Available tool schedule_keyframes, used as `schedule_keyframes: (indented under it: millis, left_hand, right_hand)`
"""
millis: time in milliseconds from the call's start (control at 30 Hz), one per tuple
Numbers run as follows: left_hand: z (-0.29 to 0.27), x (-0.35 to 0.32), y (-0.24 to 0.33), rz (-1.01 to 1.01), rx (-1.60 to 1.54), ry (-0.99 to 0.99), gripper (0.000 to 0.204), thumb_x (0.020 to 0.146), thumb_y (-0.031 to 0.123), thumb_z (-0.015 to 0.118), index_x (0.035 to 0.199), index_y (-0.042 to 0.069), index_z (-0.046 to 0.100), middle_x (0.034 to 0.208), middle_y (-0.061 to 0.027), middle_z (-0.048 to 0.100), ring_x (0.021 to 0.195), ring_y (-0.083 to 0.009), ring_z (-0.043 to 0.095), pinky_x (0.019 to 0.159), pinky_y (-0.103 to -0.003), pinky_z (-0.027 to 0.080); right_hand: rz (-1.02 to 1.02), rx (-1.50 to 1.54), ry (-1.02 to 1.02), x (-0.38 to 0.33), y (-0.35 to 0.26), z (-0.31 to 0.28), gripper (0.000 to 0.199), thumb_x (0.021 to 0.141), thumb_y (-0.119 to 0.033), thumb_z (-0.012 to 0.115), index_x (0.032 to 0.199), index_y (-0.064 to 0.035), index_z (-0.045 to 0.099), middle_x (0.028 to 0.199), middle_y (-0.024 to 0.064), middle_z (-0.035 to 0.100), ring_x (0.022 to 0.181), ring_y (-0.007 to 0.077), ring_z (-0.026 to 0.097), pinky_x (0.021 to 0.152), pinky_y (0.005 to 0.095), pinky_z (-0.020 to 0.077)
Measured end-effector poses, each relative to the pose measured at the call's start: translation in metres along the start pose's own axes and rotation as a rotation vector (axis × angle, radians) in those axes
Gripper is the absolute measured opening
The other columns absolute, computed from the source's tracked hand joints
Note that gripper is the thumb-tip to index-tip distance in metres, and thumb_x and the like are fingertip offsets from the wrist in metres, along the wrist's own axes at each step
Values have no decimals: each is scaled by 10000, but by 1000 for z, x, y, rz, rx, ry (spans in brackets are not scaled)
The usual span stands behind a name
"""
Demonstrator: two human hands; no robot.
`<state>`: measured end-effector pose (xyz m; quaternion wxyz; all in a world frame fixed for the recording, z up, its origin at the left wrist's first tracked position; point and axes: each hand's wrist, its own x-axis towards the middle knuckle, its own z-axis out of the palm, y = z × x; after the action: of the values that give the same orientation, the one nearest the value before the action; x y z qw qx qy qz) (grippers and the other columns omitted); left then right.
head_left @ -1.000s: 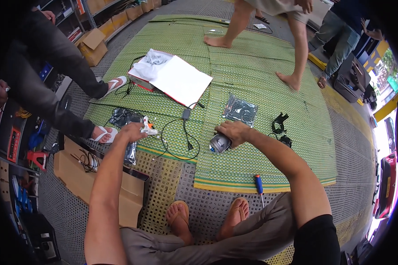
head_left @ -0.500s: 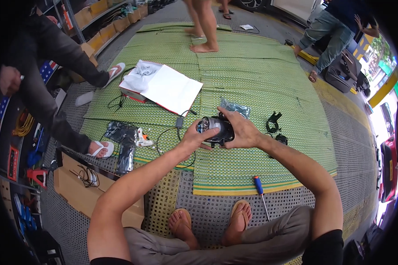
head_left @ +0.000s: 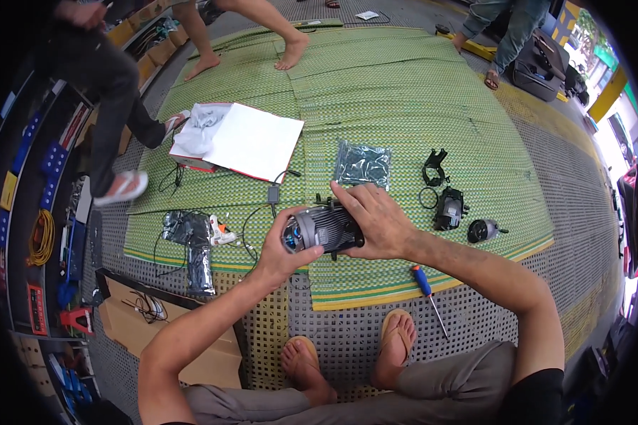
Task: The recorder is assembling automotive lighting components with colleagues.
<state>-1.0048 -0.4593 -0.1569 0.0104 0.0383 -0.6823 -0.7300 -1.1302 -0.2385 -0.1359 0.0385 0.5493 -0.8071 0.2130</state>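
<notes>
the lamp unit (head_left: pixel 324 230) was a ribbed black-and-silver cylinder with a round lens end, held above the green mat (head_left: pixel 404 106). the left hand (head_left: pixel 280 256) gripped its lens end; the right hand (head_left: pixel 376 221) clamped its top. right of the unit lay three black parts; below them, one blue-handled screwdriver (head_left: pixel 428 288).

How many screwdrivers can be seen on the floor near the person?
1. A blue-handled screwdriver lies at the green mat's near edge, right of the person's feet, below the right hand. Others may be hidden.
</notes>
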Motion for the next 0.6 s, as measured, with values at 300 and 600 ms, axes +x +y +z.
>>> schedule_keyframes:
  millis: [300, 600]
  left_hand:
    - [-11, -14, 18, -79, -211, 30, 835, 731, 239, 843, 1416, 30, 416, 1241, -96, 587, 1156, -184, 588, 1029, -354, 465]
    - [-13, -13, 17, -227, -526, -2, 685, 846, 360, 704, 1406, 47, 465, 1327, -91, 598, 1215, -220, 595, 1076, -414, 465]
  right_hand:
    - [-163, 234, 134, 11, 10, -8, 919, 661, -431, 895, 1379, -49, 469, 1245, 143, 550, 1175, 344, 546, 1012, 479, 431]
    - [-37, 369, 113, 22, -1, -19, 917, 649, -528, 892, 1323, -42, 505, 1197, 137, 556, 1133, 334, 557, 965, 460, 430]
